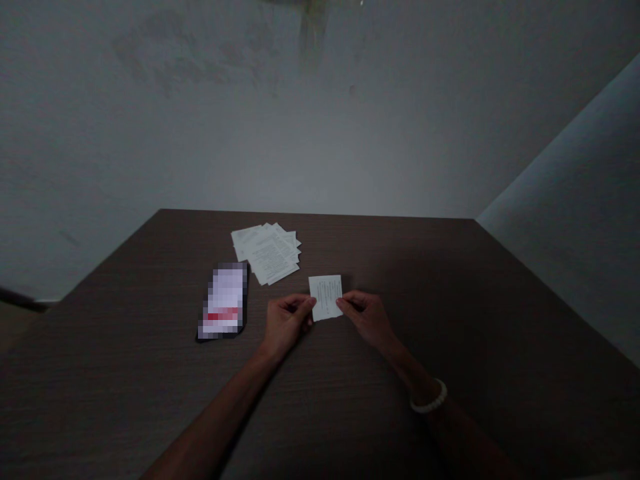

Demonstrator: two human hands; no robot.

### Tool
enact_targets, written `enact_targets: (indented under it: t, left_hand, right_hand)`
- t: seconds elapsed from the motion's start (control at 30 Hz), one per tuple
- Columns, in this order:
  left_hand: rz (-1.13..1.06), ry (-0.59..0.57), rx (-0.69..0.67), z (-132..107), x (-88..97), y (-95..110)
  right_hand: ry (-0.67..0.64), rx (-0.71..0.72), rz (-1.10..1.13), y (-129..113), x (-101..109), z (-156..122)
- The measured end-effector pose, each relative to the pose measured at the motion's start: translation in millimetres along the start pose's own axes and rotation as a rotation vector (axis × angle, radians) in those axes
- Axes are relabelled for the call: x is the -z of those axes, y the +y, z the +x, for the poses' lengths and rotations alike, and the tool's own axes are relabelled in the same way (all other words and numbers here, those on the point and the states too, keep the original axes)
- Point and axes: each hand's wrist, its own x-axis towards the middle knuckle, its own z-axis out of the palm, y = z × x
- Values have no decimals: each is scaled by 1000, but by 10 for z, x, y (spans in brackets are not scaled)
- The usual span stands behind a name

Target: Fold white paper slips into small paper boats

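Observation:
Between my two hands is a small, squarish paper slip with lines of print, its face turned up toward me. My left hand pinches its left edge between thumb and fingers. On the opposite edge, my right hand grips it the same way; a beaded bracelet circles that wrist. Beyond my left hand lies a loose, fanned pile of similar printed slips. The print is too small to read.
Left of my left hand, a phone with a blurred-out screen lies on the dark wooden table. The table's far edge meets a stained grey wall. Another wall surface slants along the right side.

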Motion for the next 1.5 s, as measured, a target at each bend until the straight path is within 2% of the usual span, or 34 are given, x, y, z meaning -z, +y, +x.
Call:
enact_targets:
  t: [0.2,0.4,0.6,0.73,0.83,0.93,1.03,1.17,1.33,1.5]
  left_hand:
    - [10,12,-7,-12,-11,9]
    - [4,40,-11,-3,6,-2]
    - [54,8,-22,-11,24,-3]
    - [173,13,-134,-5,52,9]
    - [187,7,-149,7,68,-2]
    - [210,-37,-134,4,69,-11]
    - [296,-136,-137,-16,62,-3]
    - [594,-229,-249,-48,54,-6]
    - [941,-163,-405,-63,80,-61]
    - [1080,-316,-625,-46,107,-59]
  right_hand:
    - [36,4,-46,-11,0,-5]
    - [-36,7,18,-20,-4,-12]
    - [-29,3,-31,-19,33,0]
    - [-166,32,-90,-8,110,17]
    - [-250,44,-142,10,165,25]
    - [-201,52,-144,34,196,42]
    - [-99,39,-94,56,203,64]
    - [-13,1,-101,88,203,71]
    - [12,28,-409,134,214,64]
    - [-34,175,-632,158,243,74]
